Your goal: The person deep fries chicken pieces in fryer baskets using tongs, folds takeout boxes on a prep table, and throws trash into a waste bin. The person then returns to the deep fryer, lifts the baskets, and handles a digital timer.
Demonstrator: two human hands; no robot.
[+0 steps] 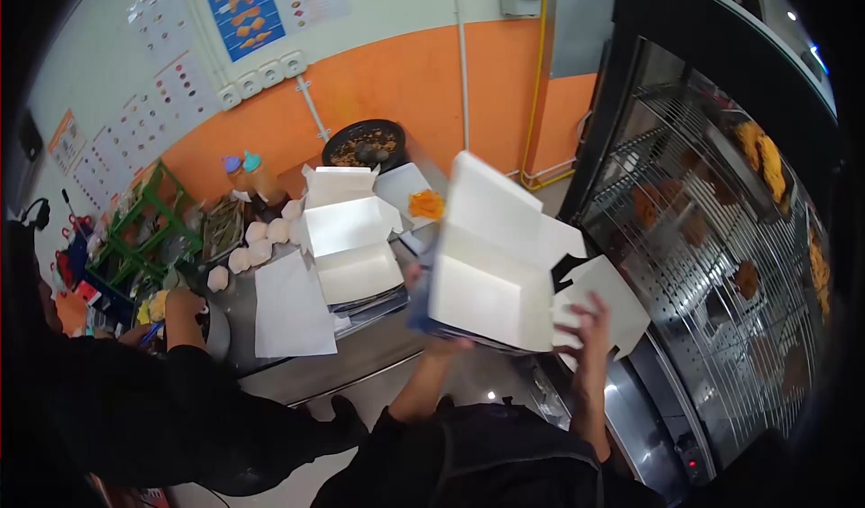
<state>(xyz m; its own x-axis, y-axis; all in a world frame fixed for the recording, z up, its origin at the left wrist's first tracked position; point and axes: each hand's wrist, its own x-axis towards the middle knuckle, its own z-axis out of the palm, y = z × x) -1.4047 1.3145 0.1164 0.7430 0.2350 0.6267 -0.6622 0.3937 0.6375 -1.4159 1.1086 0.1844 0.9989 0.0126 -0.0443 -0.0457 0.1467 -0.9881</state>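
My left hand (448, 345) grips the lower left side of an open white cardboard box (482, 296), tilted in mid-air, with a dark blue outer side. Its lid stands raised and the inside shows white. On the box's right side, my right hand (587, 328) has its fingers spread close to the side flap; I cannot tell whether they touch it. Beyond that hand lies another white cardboard piece (622, 305), partly hidden. A second open white box (356, 274) rests on the counter, left of the held one.
A lit display cabinet (703, 229) with wire racks of fried food stands right. On the counter are a white paper sheet (293, 310), several pale round things (259, 251), sauce bottles (261, 179) and a black bowl (365, 130). A co-worker's hand (185, 308) is at left.
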